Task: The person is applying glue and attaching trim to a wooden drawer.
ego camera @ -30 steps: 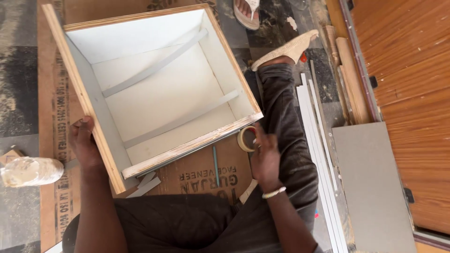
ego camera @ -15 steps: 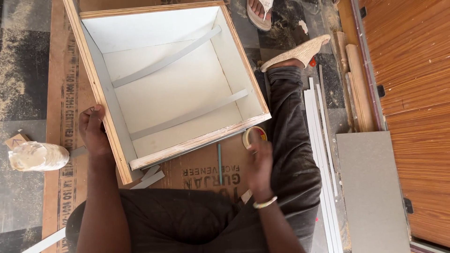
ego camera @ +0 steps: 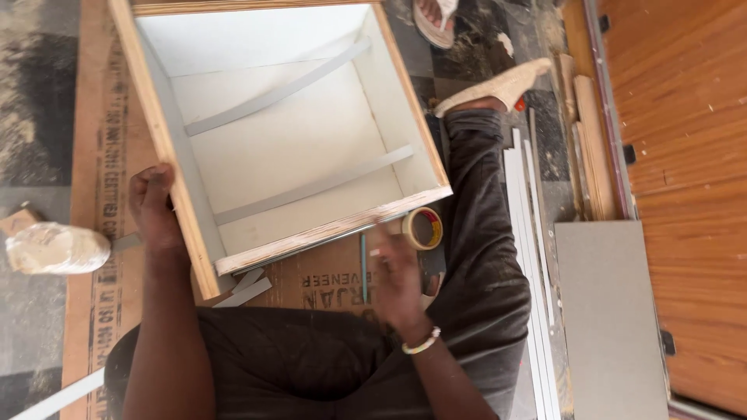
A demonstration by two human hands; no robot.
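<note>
A large open wooden box point(ego camera: 167, 163) with a white inside and two grey strips across it lies on brown cardboard point(ego camera: 97, 155) in front of me. My left hand point(ego camera: 154, 208) grips the box's left wall near its front corner. Blurred by motion, my right hand point(ego camera: 397, 272) hovers just below the box's front edge with its fingers apart and nothing in them. A roll of tan tape point(ego camera: 422, 228) rests beside that hand, by my dark trouser leg point(ego camera: 482, 233). A thin grey strip point(ego camera: 362, 268) lies on the cardboard under the hand.
A bundle wrapped in clear plastic point(ego camera: 56, 247) lies at the left. Long white strips point(ego camera: 529, 257) and a grey panel point(ego camera: 611, 311) lie at the right, next to a wooden door point(ego camera: 685, 155). A sandalled foot point(ego camera: 498, 84) and another sandal point(ego camera: 432, 19) are at the top.
My right hand has moved left, away from the tape roll, which has stayed in place. My left hand has kept its grip on the box wall.
</note>
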